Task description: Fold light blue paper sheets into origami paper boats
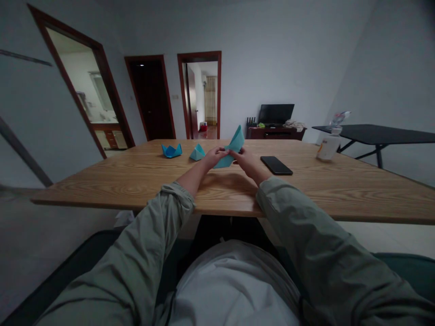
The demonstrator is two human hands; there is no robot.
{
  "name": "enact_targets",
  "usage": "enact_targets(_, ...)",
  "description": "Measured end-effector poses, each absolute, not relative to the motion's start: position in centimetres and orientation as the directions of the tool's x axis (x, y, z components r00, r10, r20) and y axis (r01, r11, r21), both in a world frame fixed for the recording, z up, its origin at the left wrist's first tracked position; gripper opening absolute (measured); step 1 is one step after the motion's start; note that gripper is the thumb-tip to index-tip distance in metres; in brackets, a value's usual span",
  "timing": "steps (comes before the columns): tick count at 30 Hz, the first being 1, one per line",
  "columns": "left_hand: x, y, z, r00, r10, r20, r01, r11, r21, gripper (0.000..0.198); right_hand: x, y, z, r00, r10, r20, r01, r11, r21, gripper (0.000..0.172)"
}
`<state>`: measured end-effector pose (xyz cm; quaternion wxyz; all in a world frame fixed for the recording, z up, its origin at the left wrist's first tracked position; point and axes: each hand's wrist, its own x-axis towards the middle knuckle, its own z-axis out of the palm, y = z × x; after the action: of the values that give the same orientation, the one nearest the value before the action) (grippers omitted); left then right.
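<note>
Head | blue paper between left grip and right grip, jutting above and below | both pinched closed on it

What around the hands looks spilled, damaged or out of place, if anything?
Nothing stands out. The left hand and right hand hold the folded paper; the darker blue piece and the small light-blue piece rest on the table, and a phone lies flat nearby. No spill shows; small tears would be too fine to tell.
</note>
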<state>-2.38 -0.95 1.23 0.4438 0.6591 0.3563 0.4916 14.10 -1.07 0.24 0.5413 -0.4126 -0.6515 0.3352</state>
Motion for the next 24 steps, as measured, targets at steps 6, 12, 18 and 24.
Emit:
enact_targets(6, -2.6, -0.4, 0.6, 0.243, 0.920, 0.309, 0.151, -0.350, 0.924, 0.040, 13.6, -2.2, 0.6, -0.125, 0.919, 0.373, 0.212, 0.392, -0.895, 0.037)
enact_targets(12, -2.4, 0.2, 0.1, 0.155, 0.864, 0.480, 0.246, -0.504, 0.828, 0.053, 13.5, -2.6, 0.5, -0.141, 0.916, 0.375, 0.155, 0.395, -0.906, 0.042)
enact_targets(18, -2.4, -0.8, 0.7, 0.259, 0.911, 0.321, 0.141, -0.364, 0.921, 0.056, 13.4, -2.2, 0.3, -0.166, 0.931, 0.326, 0.134, 0.348, -0.928, 0.035)
enact_targets(24, -3.1, -1.5, 1.5, 0.211, 0.937, 0.277, 0.028, -0.289, 0.957, 0.054, 13.6, -1.8, 0.4, -0.101, 0.954, 0.281, 0.189, 0.296, -0.936, 0.025)
